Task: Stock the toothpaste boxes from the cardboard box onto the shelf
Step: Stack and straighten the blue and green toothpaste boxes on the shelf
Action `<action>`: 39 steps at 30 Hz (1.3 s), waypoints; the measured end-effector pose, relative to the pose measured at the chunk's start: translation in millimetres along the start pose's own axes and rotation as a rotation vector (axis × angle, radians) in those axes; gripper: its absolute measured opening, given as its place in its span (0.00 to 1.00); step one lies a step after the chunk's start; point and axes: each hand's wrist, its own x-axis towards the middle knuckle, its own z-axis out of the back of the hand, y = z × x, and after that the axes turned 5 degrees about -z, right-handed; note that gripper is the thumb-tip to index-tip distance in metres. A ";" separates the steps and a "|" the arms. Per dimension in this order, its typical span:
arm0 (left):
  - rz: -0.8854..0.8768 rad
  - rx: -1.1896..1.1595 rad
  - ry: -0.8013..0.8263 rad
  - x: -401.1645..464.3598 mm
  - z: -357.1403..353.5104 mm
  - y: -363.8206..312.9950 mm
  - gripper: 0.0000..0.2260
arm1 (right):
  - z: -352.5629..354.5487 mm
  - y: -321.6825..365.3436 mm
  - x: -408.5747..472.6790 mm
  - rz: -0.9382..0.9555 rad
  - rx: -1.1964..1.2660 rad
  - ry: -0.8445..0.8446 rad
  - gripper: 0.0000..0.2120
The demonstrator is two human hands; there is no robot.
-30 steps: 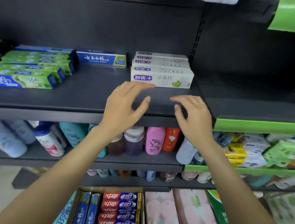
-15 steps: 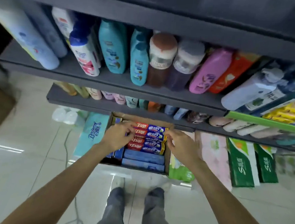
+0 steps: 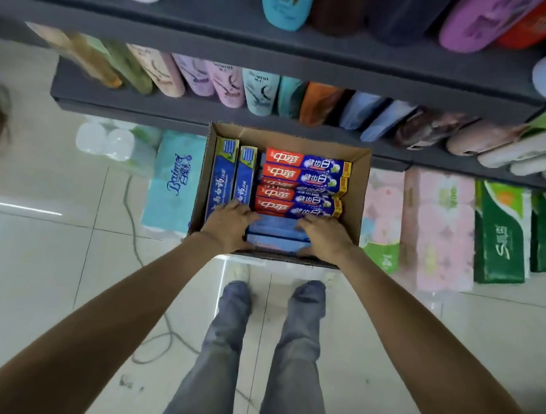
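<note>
- While the cardboard box (image 3: 358,181) sits on the floor against the lowest shelf (image 3: 142,103), both hands reach into its near end.
- Left hand (image 3: 227,224) grips the left end of the pale blue toothpaste boxes (image 3: 276,231), fingers curled over the top, thumb at the near side.
- Right hand (image 3: 324,238) grips their right end the same way.
- Red toothpaste boxes (image 3: 299,184) lie stacked just beyond; dark blue ones (image 3: 223,176) stand along the left wall.
- Tissue packs (image 3: 436,226) flank the box.
</note>
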 end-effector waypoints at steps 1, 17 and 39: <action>-0.013 0.015 -0.032 -0.1 -2.5 2.0 0.31 | -0.9 -0.9 3.2 0.012 -0.025 -0.011 0.28; 0.267 0.041 -0.278 2.4 0.1 4.9 0.33 | 6.9 -4.8 15.6 -0.077 0.058 0.025 0.30; -0.321 0.286 -0.145 19.4 3.6 -20.6 0.24 | 32.9 -18.2 1.3 -0.054 -0.055 -0.062 0.28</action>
